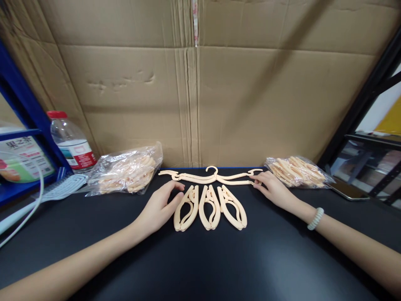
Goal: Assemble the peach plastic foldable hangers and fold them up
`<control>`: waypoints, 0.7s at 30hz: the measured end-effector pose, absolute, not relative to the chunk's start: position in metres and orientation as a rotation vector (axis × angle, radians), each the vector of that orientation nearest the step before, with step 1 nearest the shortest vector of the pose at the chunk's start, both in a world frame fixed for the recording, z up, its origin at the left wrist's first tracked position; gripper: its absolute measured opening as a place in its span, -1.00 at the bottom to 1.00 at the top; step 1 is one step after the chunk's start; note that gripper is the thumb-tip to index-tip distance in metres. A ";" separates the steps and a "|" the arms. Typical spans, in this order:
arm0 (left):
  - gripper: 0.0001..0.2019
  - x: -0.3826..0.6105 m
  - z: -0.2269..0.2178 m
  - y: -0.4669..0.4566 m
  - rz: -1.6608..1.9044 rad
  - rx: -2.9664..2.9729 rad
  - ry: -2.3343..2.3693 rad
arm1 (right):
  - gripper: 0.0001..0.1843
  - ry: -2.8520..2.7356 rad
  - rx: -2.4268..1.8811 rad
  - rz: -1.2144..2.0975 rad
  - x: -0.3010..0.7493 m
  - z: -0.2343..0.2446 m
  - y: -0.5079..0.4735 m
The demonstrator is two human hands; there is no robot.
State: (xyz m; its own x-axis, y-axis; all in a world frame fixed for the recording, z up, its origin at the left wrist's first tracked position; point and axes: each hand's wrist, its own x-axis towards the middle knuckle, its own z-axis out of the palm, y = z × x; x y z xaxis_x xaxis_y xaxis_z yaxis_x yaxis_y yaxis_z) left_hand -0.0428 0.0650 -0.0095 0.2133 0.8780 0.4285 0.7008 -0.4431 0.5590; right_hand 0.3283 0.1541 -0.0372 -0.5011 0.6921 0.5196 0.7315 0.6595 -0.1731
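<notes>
An unfolded cream plastic clothes hanger (pixel 203 179) lies across the black table, its hook pointing toward the cardboard. My right hand (pixel 271 188) has thumb and fingers closed at the hanger's right end. In front lie three folded hangers of the same kind: a left one (pixel 177 215), a middle one (pixel 202 215) and a right one (pixel 241 215). Beside the left folded hanger rests my left hand (pixel 158 207), thumb and index finger apart, with nothing between them. Whether its thumb touches that hanger I cannot tell.
Clear bags of folded hangers lie at left (pixel 125 171) and right (pixel 296 171). At far left are a red-capped bottle (pixel 73 144), a pale hairbrush (pixel 64 187) and a white cable (pixel 39 196). A phone-like slab (pixel 349 191) lies right. Cardboard (pixel 140 104) stands behind.
</notes>
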 end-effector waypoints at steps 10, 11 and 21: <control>-0.79 -0.045 -0.013 0.066 1.077 2.242 1.475 | -0.79 -2.322 -1.061 -0.050 0.327 -0.035 0.153; -0.79 -0.045 -0.013 0.066 1.077 2.239 1.474 | -0.79 -2.313 -1.061 -0.032 0.327 -0.035 0.153; -0.79 -0.046 -0.011 0.067 1.146 2.141 1.468 | -0.84 -2.154 -1.138 0.157 0.322 -0.028 0.145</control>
State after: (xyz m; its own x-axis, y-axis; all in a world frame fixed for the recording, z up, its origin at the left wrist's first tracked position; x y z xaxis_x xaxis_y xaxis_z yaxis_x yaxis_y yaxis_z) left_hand -0.0456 0.0669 -0.0106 0.1580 0.8837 0.4406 0.6417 -0.4310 0.6344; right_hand 0.3217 0.1449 -0.0280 -0.3810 0.7673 0.5159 0.6844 0.6092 -0.4007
